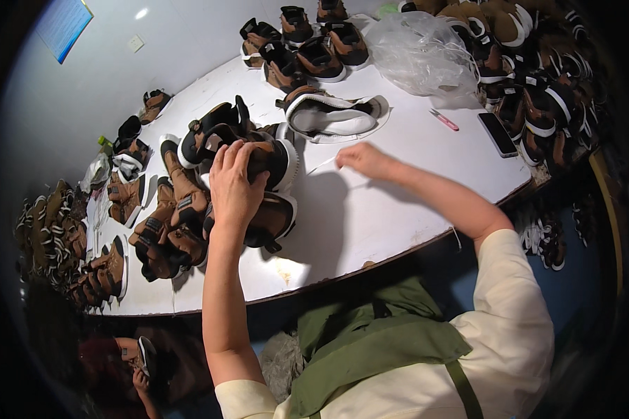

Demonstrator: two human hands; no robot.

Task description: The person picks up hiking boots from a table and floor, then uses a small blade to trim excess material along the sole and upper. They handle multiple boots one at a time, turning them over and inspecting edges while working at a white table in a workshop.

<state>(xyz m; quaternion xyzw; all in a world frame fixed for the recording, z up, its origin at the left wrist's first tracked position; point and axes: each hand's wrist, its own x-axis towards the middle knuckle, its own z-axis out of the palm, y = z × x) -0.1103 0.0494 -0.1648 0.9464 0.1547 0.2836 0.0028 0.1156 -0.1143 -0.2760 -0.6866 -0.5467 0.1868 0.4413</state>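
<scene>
Lying among piled shoes (183,222) on the white surface (405,195), a brown-and-black shoe (278,159) turns its rounded end right, toward the right hand (363,161); its long axis seems to run left to right, though the left hand (232,185) covers much of it. A white rim with small, tooth-like marks edges that end. The left hand curls over the shoe, holding it; the right is pinched narrow on a thin white strip (321,165). The pile crowds the left side, a white-lined shoe (332,120) lies just beyond, and a plastic bag (419,56), pink cutter (444,120) and phone (497,134) lie farther right.
</scene>
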